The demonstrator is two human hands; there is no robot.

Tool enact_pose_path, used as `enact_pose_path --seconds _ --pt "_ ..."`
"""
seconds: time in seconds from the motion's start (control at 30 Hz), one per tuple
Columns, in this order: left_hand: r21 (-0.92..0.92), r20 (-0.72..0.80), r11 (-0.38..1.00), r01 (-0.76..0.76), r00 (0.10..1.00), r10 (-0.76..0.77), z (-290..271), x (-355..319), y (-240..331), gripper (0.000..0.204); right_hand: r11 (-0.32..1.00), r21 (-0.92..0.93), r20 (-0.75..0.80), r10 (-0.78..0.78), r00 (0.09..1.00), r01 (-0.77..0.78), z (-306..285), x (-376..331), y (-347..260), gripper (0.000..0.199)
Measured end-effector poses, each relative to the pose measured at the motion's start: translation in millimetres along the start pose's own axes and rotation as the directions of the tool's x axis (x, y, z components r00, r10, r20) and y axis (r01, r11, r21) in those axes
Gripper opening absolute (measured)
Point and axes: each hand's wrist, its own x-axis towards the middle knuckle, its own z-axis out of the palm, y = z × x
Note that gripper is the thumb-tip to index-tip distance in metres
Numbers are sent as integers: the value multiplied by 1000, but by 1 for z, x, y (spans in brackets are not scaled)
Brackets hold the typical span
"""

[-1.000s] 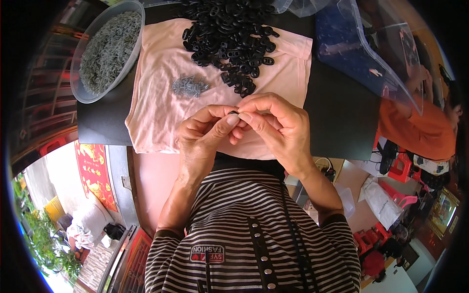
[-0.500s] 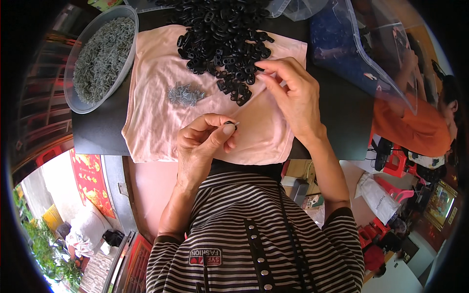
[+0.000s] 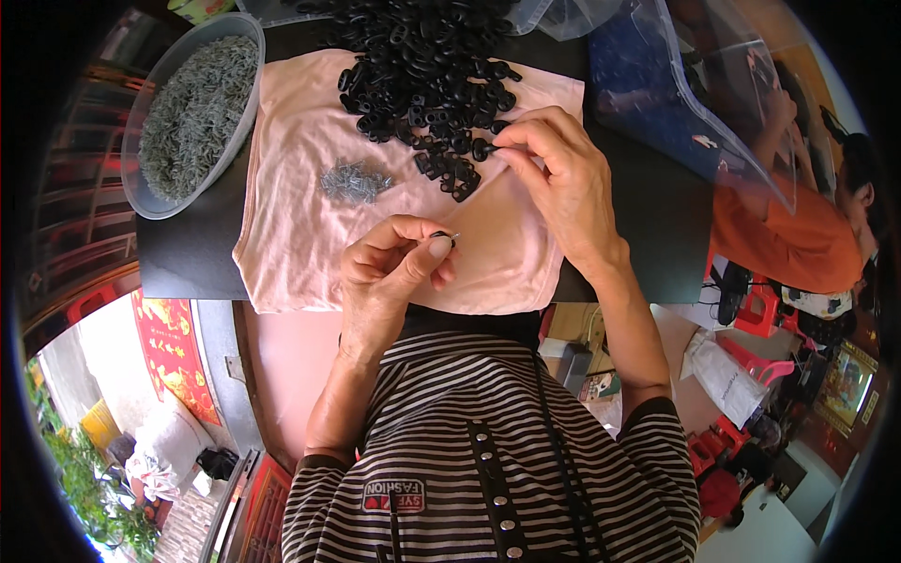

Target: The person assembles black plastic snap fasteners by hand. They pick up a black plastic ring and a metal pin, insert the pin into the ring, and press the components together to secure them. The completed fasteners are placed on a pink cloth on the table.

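Between the thumb and fingertips of my left hand (image 3: 389, 267) is a small black piece (image 3: 440, 236) with a thin, shiny metal bit sticking out of it. My right hand (image 3: 563, 183) reaches to the near right edge of a heap of black plastic pieces (image 3: 418, 56), many of them with two holes. Its thumb and forefinger pinch a black plastic piece (image 3: 482, 149) there. Left of the heap, a small pile of thin grey metal pieces (image 3: 355, 181) lies on a pink cloth (image 3: 300, 253). They may be springs or pins; too small to tell.
A clear plastic bowl (image 3: 131, 178) full of similar grey metal pieces stands at the left on the dark table (image 3: 183, 263). A large transparent container (image 3: 648, 84) is at the far right. Beyond it, a person in an orange top (image 3: 788, 235) sits at the right.
My right hand's thumb and forefinger have closed on a black piece at the heap's edge. My left hand keeps its hold on its piece and has barely moved.
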Motion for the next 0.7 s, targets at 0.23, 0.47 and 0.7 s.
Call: enact_pose_path --seconds 0.23,0.47,0.7 --pt "-25 6 1000 -16 1000 16 0 0 -2 11 953 95 58 283 957 -288 -19 -11 -6 14" --pt "12 11 1000 -26 1000 26 2 1 -2 12 982 -128 -70 128 989 -136 8 -14 -8 26" --pt "-36 19 999 -19 1000 20 1 1 -1 11 995 -22 -47 101 994 -102 7 -13 -10 26"
